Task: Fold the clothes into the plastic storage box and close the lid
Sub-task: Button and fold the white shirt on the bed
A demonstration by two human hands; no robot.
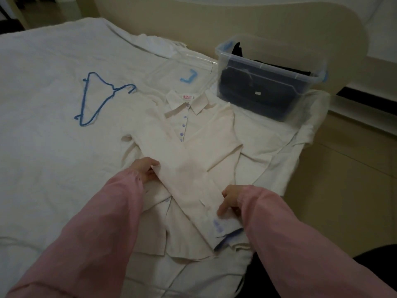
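A cream collared shirt [193,134] with lilac buttons lies face up on the bed, one long sleeve folded diagonally across its front. My left hand [145,167] grips the upper edge of that sleeve. My right hand [228,201] pinches the sleeve near its cuff. The clear plastic storage box [268,80] with blue handles stands open at the back right, with dark folded clothes inside. Its clear lid [182,65] with a blue clip lies flat on the bed left of the box.
A blue wire hanger [96,97] lies on the white bedsheet [43,104] to the left. More white fabric lies under and beside the shirt. The bed's right edge drops to a tiled floor [343,168]. A curved headboard [236,22] rises behind.
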